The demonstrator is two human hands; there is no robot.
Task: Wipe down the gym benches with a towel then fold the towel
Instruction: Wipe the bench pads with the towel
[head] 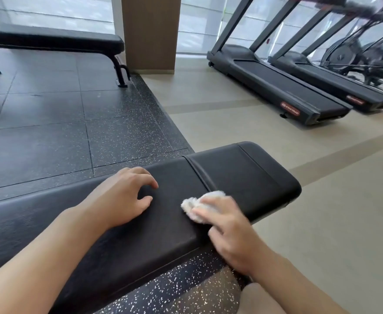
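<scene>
A black padded gym bench [242,175] runs across the lower half of the view, from the lower left to the right. My right hand [229,230] holds a small bunched white towel [197,203] against the pad near its seam. My left hand [122,196] rests on the pad to the left of the towel, fingers loosely curled and holding nothing. A second black bench [50,40] stands at the far left by the windows.
Two treadmills [283,87] and an exercise bike [355,57] line the right side on a beige floor. A brown pillar [148,32] stands at the back centre. Dark speckled rubber tiles [50,123] cover the floor on the left.
</scene>
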